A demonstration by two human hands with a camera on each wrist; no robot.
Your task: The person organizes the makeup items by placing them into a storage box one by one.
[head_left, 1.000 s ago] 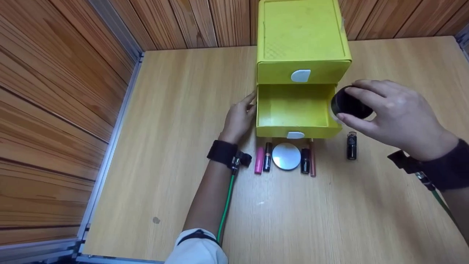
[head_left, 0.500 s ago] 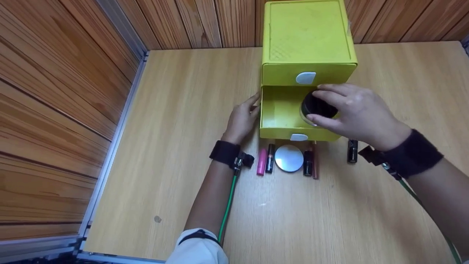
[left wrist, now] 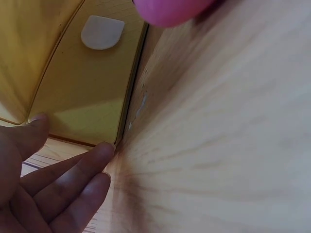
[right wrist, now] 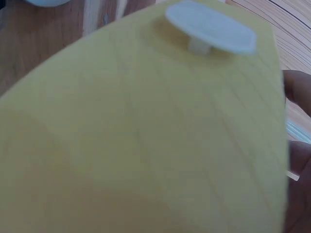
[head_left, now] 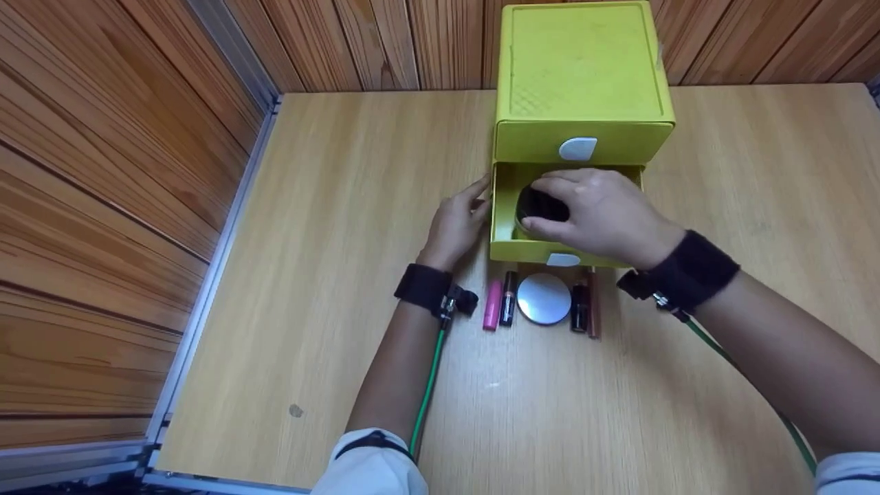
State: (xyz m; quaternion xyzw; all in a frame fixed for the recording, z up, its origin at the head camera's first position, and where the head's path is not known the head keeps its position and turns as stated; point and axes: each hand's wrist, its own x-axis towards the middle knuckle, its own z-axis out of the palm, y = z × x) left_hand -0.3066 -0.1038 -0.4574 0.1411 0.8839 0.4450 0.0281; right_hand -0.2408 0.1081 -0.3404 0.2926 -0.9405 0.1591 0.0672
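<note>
My right hand point(head_left: 612, 213) holds a round jar with a black lid point(head_left: 540, 205) by its sides, thumb towards me. Both are over the left part of the pulled-out lower drawer point(head_left: 515, 251) of a yellow two-drawer box point(head_left: 584, 69). Whether the jar touches the drawer floor is hidden. At the left side of the box, my left hand point(head_left: 455, 223) rests its fingers against the drawer's corner. The left wrist view has its fingertips point(left wrist: 103, 151) at the drawer front's lower edge. In the right wrist view the yellow drawer front point(right wrist: 146, 121) with its white handle point(right wrist: 211, 24) takes up most of the picture.
Before the drawer lie a pink tube point(head_left: 493, 304), a black lipstick point(head_left: 508, 299), a round silver compact point(head_left: 544, 299), a short black tube point(head_left: 579, 308) and a reddish-brown pencil point(head_left: 594, 302). Wooden panels point(head_left: 385, 41) rise behind the table point(head_left: 330, 275).
My right hand has carried the jar leftward, from beside the box to over the open drawer. Its wrist now hides the black tube at the right. The left hand keeps its place at the box.
</note>
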